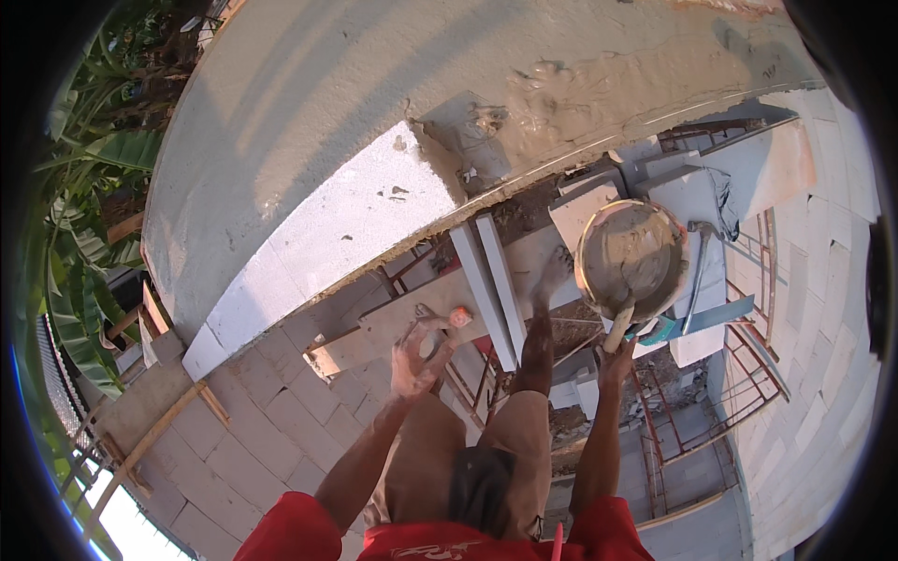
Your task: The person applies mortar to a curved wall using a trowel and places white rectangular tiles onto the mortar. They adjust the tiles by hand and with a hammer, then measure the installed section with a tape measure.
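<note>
My right hand (615,359) grips the pale handle of a tool (621,321) at the near rim of a round bucket (584,273). The handle leans into the bucket, and the tool's working end cannot be made out. Grey wet mortar (632,245) partly fills the bucket. Over a plank, my left hand (417,363) hangs with curved fingers, thumb and fingers apart. A small orange thing (459,317) shows by its fingertips; whether they touch it is unclear. Beyond lies a row of white blocks (337,224), with wet mortar (571,101) spread past its right end.
I stand on a scaffold plank (374,338), with two narrow grey boards (492,290) beside my foot. Right of the bucket are a hammer-like tool (695,271), a handsaw (716,315) and white blocks (678,192). Red scaffold frames (659,439) stand below, near a block wall (814,346).
</note>
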A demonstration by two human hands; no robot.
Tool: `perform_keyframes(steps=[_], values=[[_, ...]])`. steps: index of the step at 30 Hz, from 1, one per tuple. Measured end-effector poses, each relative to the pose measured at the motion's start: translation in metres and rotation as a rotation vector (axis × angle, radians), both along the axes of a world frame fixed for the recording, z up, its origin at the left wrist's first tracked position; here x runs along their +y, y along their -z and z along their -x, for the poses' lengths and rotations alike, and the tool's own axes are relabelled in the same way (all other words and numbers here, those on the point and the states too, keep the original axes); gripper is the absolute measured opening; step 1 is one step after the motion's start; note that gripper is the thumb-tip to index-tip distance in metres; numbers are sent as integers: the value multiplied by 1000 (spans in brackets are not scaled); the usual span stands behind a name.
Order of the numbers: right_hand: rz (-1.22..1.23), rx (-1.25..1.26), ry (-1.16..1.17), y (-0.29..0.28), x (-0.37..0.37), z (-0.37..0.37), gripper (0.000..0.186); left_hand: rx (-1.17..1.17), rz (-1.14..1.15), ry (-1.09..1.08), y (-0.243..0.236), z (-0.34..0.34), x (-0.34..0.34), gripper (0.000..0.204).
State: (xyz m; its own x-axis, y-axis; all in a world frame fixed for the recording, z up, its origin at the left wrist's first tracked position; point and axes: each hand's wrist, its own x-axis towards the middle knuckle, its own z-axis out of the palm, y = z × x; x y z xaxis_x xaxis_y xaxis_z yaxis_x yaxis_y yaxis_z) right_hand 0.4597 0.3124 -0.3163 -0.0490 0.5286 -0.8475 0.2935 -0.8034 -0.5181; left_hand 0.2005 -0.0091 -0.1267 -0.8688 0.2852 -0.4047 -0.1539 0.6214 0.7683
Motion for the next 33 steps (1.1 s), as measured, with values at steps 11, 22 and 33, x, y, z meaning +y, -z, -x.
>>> perform_keyframes(steps=[11, 22, 33], values=[[109, -506, -469, -42, -170, -223, 26, -647, 571, -219, 408, -55, -42, 81], [46, -396, -643, -77, -302, -251, 54, -686, 735, -297, 492, -79, -10, 94], [136, -371, -706, -87, -292, -200, 71, -355, 537, -140, 392, -94, -85, 61]])
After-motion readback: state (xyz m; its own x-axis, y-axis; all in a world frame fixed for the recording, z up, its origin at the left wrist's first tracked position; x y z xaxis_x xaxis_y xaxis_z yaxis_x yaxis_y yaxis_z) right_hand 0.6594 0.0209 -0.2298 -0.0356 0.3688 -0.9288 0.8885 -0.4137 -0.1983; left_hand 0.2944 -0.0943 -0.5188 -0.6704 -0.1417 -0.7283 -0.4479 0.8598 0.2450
